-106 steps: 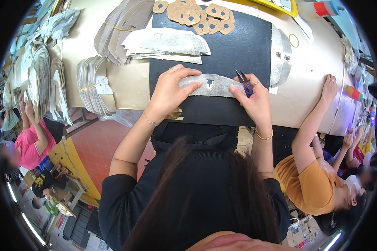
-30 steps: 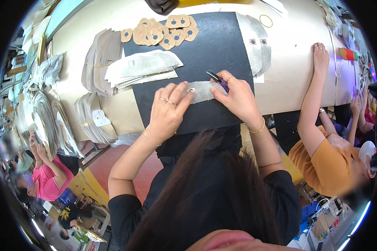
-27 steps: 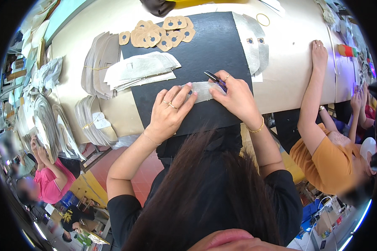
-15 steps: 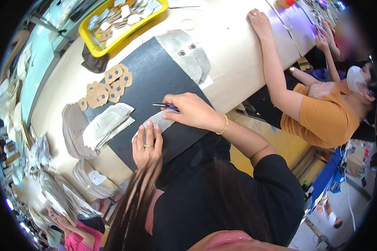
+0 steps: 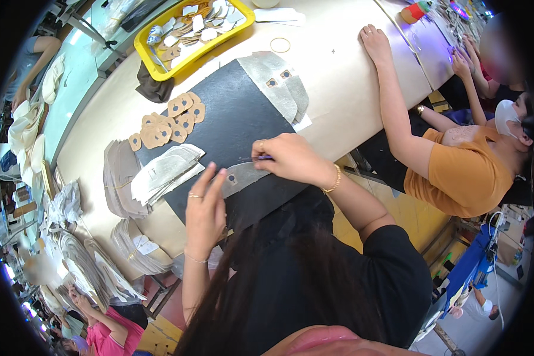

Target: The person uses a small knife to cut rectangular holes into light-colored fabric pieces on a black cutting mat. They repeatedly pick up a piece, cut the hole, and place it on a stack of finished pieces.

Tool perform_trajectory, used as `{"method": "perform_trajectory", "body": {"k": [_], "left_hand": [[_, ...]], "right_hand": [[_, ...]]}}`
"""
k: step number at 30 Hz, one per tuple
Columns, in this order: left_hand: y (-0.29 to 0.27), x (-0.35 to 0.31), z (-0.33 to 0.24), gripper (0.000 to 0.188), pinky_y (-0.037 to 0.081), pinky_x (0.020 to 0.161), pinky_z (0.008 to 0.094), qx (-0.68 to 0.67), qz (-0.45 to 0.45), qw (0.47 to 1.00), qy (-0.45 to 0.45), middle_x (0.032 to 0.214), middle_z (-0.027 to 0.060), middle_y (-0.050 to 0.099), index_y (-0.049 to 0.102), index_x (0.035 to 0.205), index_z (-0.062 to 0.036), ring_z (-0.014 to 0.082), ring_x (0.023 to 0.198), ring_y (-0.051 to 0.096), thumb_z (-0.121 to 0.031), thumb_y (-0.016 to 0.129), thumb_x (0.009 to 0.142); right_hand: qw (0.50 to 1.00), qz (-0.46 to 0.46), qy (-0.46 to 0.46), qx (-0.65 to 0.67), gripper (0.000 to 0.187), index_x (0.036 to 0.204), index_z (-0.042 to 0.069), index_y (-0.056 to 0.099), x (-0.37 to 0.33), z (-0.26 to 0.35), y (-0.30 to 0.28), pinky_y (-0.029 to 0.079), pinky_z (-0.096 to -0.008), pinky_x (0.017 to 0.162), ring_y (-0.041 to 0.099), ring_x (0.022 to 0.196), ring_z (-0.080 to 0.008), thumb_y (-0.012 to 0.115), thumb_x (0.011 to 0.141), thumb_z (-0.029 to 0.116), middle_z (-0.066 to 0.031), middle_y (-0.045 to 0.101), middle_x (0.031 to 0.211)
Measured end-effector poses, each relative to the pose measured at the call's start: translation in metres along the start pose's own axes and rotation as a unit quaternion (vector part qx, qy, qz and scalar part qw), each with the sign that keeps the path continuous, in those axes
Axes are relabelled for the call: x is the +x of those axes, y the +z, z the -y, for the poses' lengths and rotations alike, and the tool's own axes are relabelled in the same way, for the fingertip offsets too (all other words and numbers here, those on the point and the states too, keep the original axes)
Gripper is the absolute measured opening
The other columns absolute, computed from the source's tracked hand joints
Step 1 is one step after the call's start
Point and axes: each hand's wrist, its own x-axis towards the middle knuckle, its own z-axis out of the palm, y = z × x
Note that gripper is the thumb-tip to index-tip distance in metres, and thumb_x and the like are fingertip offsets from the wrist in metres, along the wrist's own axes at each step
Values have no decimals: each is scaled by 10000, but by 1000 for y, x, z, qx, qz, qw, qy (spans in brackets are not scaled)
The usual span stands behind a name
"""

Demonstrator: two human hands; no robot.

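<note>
Strip (image 5: 243,180) lies over the mat (image 5: 237,107), right end by the right hand (image 5: 291,158), whose curled fingers hold snips (image 5: 266,158), probably leaving the thumb to steady it, with the left hand (image 5: 203,207), fingers slightly parted, at its other end, contact unclear.

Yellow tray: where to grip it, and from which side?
Probably the yellow tray is best taken by its long rim facing the black mat, from the near side: that edge is exposed, with the dark cloth only by its left corner. Keep it level; loose pieces lie inside.
</note>
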Motion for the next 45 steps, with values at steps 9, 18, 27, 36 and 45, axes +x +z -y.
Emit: {"method": "perform_trajectory", "body": {"k": [9, 18, 27, 36, 45], "left_hand": [[-31, 0, 21, 413, 411, 1062, 409, -20, -232, 966, -114, 1342, 168, 591, 576, 1347, -23, 324, 1249, 563, -2, 581, 934], [-46, -12, 43, 399, 438, 1035, 420, 56, -214, 965, -141, 1357, 155, 577, 588, 1341, -46, 334, 1250, 559, -66, 610, 944], [-54, 3, 74, 422, 449, 1008, 440, 142, -174, 953, -205, 1341, 179, 568, 630, 1283, -29, 353, 1219, 557, -234, 693, 919], [-56, 8, 84, 445, 407, 1010, 442, 189, -132, 953, -197, 1264, 151, 614, 651, 1232, -44, 321, 1174, 568, -280, 732, 864], [-60, 12, 81, 384, 384, 976, 448, 226, -159, 949, -153, 1102, 102, 620, 627, 1111, -59, 279, 1089, 573, -259, 770, 815]], "right_hand": [[843, -227, 110, 476, 218, 1057, 28, 601, -13, -30, -23, 436, -173, 475, 597, 571, -53, 722, 923, 151, 5, 619, 773], [890, -352, 170, 234, 357, 1096, 1, 671, -9, -61, -13, 472, -251, 717, 552, 748, -97, 735, 913, 300, -33, 613, 880], [921, -274, 128, 245, 280, 973, -13, 682, 4, -27, -18, 428, -246, 617, 483, 621, -83, 623, 997, 260, -13, 536, 672], [968, -233, -3, 98, 209, 979, -1, 718, 44, -2, -22, 470, -323, 670, 584, 692, -220, 683, 925, 198, -107, 630, 828], [971, -150, -165, -86, 237, 1078, 65, 735, 165, 29, -1, 523, -406, 777, 636, 871, -283, 697, 869, 169, -102, 594, 966]]}}
